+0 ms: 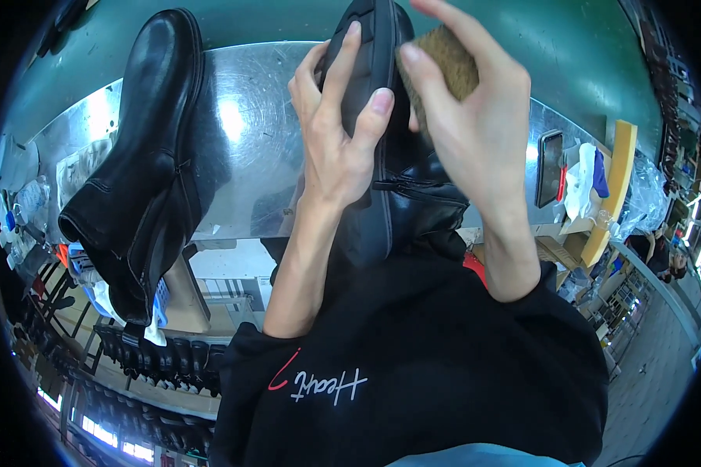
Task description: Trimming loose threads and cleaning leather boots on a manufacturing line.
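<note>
My left hand [335, 144] is closed on a black boot [424, 210], its thumb and fingers lying over the dark ridged sole. The boot is on its side, its sole to the left and its zipper showing near my body. On the right side of it, my right hand [479, 117] grips a brown block [450, 66] with a rough, fuzzy face, close to the boot's upper. Whether the block is a brush or a sponge I cannot tell. Another black boot [152, 101], with a side zipper, lies at the left, apart from both hands.
Shiny metal sheeting [249, 175] covers the worktop, with green surface [584, 54] beyond. At the right are a phone [549, 167], a white cloth [580, 183], a yellow strip [611, 194] and clear plastic [642, 198]. Rows of dark boots [171, 359] stand at lower left.
</note>
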### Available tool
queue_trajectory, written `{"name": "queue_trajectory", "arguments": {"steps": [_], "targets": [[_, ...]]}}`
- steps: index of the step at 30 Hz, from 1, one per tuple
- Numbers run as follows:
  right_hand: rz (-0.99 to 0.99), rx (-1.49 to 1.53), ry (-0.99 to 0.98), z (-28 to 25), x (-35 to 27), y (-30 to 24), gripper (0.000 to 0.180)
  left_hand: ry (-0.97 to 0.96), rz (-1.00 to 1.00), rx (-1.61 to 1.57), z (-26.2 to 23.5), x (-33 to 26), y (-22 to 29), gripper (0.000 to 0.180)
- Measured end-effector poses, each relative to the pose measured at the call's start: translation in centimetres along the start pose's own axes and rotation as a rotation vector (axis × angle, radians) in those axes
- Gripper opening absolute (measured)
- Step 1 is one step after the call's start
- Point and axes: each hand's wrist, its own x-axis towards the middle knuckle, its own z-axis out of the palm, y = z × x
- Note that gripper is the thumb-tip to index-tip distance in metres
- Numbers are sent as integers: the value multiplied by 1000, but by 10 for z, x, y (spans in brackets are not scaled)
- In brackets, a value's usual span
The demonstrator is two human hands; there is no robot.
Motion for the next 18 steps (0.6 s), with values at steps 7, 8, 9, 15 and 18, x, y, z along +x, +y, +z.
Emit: {"name": "queue_trajectory", "arguments": {"steps": [7, 8, 9, 15, 18], "targets": [[-2, 45, -17, -2, -10, 0, 31, -12, 40, -55, 1, 1, -1, 63], [-59, 47, -15, -2, -1, 1, 29, -1, 27, -73, 1, 1, 0, 63], [-206, 9, 63, 1, 6, 2, 29, 2, 2, -85, 1, 1, 0, 64], [288, 309, -94, -8, 17, -28, 26, 10, -1, -68, 2, 0, 1, 64], [397, 572, -130, -10, 17, -7, 26, 13, 26, -109, -2, -1, -1, 62]]}}
